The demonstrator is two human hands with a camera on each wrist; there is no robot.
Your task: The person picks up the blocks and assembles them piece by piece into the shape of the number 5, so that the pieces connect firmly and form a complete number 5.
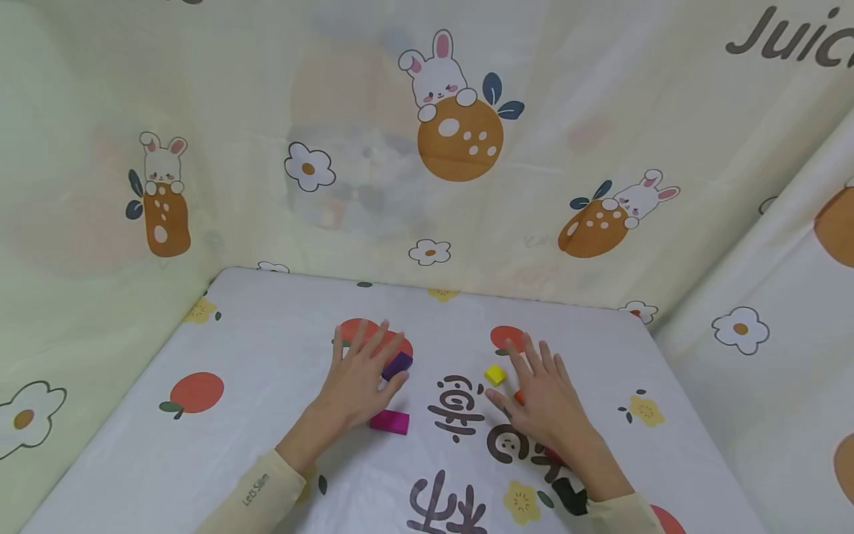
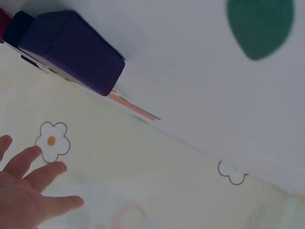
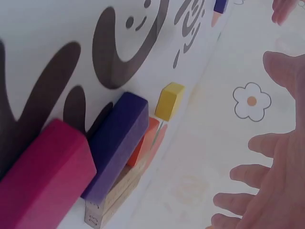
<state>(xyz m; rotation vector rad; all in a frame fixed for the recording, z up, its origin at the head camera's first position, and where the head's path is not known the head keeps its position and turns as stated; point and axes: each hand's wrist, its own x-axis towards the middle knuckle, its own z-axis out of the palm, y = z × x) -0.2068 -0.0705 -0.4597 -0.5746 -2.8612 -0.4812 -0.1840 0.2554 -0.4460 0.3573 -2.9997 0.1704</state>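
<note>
My left hand (image 1: 363, 378) hovers with spread fingers over the left part of the table, holding nothing. Beside its thumb is a purple block (image 1: 398, 366), large in the left wrist view as a purple block (image 2: 76, 50). A magenta block (image 1: 390, 422) lies nearer, by the left wrist. My right hand (image 1: 548, 397), fingers apart, is above a group of blocks and grips none. The right wrist view shows a magenta block (image 3: 47, 176), a purple block (image 3: 119, 143), pale wooden pieces (image 3: 116, 198) with printed marks, an orange block (image 3: 144, 142) and a yellow block (image 3: 170, 101).
A white tablecloth (image 1: 267, 445) printed with fruit, flowers and dark lettering covers the table. Cream curtains (image 1: 360, 89) with rabbit prints hang behind and at both sides. Near the right sleeve is a dark shape (image 1: 570, 495) whose kind I cannot tell.
</note>
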